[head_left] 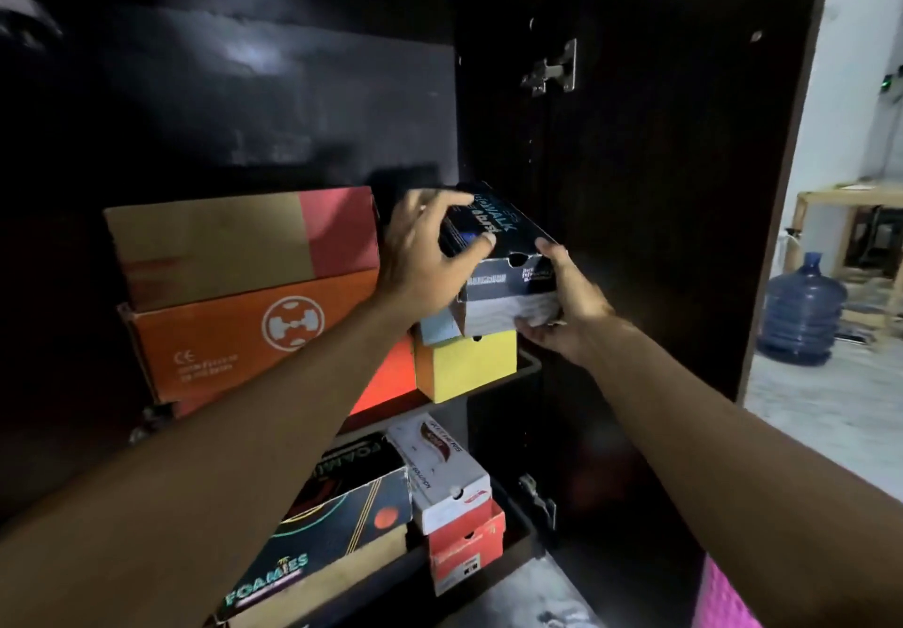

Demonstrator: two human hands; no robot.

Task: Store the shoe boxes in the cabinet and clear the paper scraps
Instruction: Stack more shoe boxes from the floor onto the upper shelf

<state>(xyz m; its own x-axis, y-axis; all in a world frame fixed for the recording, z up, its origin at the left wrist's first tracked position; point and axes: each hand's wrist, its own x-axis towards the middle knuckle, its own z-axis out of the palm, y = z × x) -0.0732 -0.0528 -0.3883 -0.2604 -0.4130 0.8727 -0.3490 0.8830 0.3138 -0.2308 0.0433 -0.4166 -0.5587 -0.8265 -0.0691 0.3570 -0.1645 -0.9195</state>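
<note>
Both hands grip dark shoe box (508,256): left hand (430,256) atop, right hand (567,305) beneath.

Single head-worn wide-angle view, directed forward and slightly down into the open dark cabinet (493,104) at arm's length. Shelves are seen close up; forearms enter from the lower edge. Room floor (830,397) is glimpsed at right.

Dim, grainy cabinet (293,89) interior (faint sheen on back panel); daylight at right, wide-angle edge bending.
</note>
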